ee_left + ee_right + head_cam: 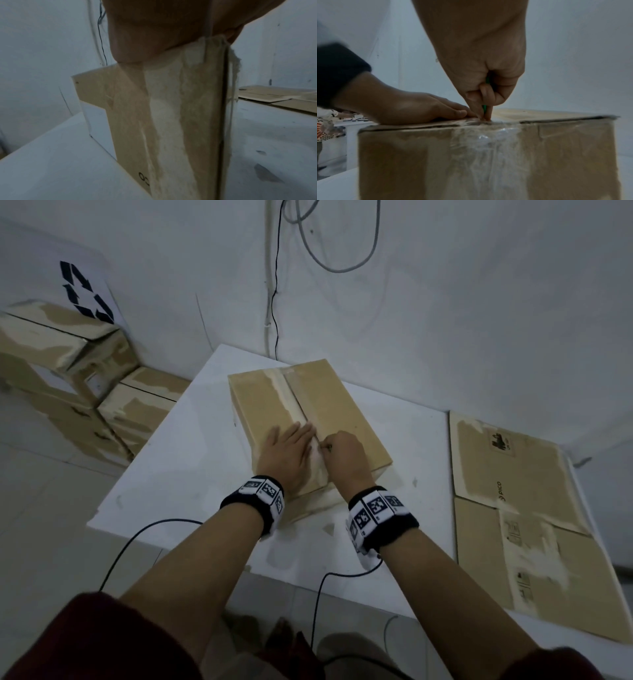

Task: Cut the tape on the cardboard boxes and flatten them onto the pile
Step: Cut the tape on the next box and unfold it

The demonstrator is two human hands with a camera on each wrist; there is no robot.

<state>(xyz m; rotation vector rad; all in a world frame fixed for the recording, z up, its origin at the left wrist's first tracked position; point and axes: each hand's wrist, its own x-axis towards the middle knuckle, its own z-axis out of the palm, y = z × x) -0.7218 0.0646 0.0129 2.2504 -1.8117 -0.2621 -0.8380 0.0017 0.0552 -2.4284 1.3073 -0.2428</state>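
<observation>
A closed cardboard box (329, 402) stands on the white table (178, 474), with a taped seam (291, 398) running along its top. My left hand (291, 453) lies flat on the top, fingers straight, just left of the seam near the front edge. My right hand (342, 450) grips a thin green cutter (485, 108), its tip pressed into the seam at the box's near end (486, 119). The left wrist view shows the box's taped front face (171, 121) under my palm (154, 33).
A pile of flattened cardboard (520, 508) lies on the table's right side. Several taped boxes (78, 378) are stacked on the floor at the left, under a recycling sign (85, 292). Cables (274, 285) hang on the wall behind; wrist cables (318, 604) trail off the front edge.
</observation>
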